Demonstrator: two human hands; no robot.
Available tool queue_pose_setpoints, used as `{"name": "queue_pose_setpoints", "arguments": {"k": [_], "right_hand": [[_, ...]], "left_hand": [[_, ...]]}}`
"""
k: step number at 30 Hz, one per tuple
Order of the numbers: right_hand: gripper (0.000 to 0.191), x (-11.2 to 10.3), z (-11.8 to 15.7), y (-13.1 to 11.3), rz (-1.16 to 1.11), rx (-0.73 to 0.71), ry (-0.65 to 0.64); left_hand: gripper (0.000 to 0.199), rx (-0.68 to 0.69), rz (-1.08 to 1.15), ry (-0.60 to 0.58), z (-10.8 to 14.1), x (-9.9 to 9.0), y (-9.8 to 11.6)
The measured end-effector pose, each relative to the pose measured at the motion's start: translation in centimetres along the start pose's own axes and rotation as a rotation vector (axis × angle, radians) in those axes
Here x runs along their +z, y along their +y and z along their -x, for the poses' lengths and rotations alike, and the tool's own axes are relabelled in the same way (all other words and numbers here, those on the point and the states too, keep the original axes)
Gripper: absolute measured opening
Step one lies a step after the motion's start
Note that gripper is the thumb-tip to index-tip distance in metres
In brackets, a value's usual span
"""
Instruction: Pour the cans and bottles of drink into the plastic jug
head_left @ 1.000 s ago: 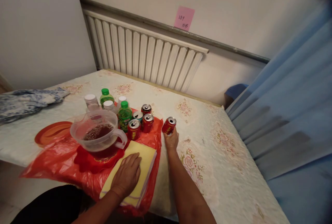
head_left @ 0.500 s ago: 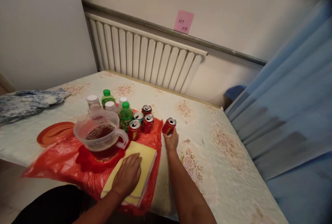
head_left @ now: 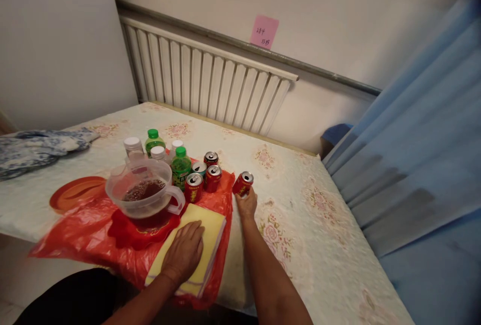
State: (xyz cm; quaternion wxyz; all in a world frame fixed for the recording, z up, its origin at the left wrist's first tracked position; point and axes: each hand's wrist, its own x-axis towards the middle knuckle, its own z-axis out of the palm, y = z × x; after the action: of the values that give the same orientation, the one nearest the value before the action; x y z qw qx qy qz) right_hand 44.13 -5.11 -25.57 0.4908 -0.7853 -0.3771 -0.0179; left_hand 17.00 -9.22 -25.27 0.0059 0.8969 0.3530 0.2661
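Observation:
My left hand (head_left: 184, 251) lies flat on a folded yellow cloth (head_left: 208, 219), fingers stretched out. At the right edge of a red plastic sheet (head_left: 75, 237), my right hand (head_left: 247, 204) grips an opened red can (head_left: 243, 182) that tilts a little. A clear jug (head_left: 141, 199) with dark, bubbly liquid stands in a red scalloped dish (head_left: 126, 234), its handle toward the cloth. Behind the cloth are red cans (head_left: 194, 189), a teal-topped can (head_left: 199, 168) and bottles with green caps (head_left: 181, 167) and white caps (head_left: 158, 152).
An orange lid (head_left: 75, 193) lies left of the jug. Blue-and-white patterned fabric (head_left: 41, 149) is on the far left of the floral-covered table (head_left: 293, 184). A radiator (head_left: 210, 82) runs along the wall behind, and a blue curtain (head_left: 421, 154) hangs on the right.
The whole view has shifted very slightly. The can in my right hand looks slightly more tilted to the left; my left hand stays on the cloth.

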Motion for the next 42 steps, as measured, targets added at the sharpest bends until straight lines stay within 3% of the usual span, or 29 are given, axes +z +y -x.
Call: {"name": "queue_pose_setpoints", "arguments": {"k": [24,31,42], "right_hand": [[0.046,0.2,0.3,0.6,-0.048,0.011,0.016],[0.059,-0.1,2.1,1.5,-0.072,0.051,0.041],[0.051,-1.7,6.2,1.5,-0.007,-0.014,-0.006]], "left_hand": [[0.029,0.0,0.04,-0.017,-0.4,-0.3,-0.1],[0.03,-0.008,0.039,-0.005,-0.5,-0.3,0.1],[0.029,0.026,0.007,-0.033,-0.8,-0.1,-0.2]]}}
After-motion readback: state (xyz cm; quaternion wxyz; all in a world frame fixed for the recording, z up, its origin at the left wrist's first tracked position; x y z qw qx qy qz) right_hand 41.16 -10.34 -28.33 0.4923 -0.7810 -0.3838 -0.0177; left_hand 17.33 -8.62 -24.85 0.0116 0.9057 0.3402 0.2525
